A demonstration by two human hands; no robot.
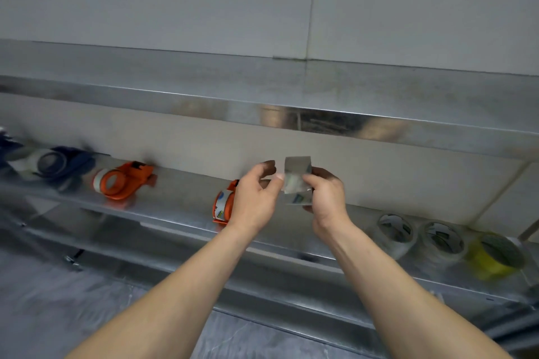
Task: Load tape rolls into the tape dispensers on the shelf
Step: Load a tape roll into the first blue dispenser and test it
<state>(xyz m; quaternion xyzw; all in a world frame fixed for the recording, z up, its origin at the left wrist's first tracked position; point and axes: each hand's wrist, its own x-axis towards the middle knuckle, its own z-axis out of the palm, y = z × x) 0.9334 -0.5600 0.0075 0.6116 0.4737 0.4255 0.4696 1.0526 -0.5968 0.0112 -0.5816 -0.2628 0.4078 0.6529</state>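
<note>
Both hands are raised in front of the metal shelf (175,207). My right hand (326,198) grips a clear tape roll (296,198), mostly hidden by its fingers. My left hand (256,198) pinches the free strip of tape (297,172) that stands up from that roll. Behind my left hand an orange dispenser (223,207) with a clear roll in it stands on the shelf. Further left lie another orange dispenser (125,181) and a blue dispenser (58,163), each holding a roll.
On the shelf at the right stand two clear tape rolls (393,233) (443,242) and a yellow roll (495,253). An upper metal shelf (291,96) juts out above the hands. A grey wall stands behind, and a grey floor lies below.
</note>
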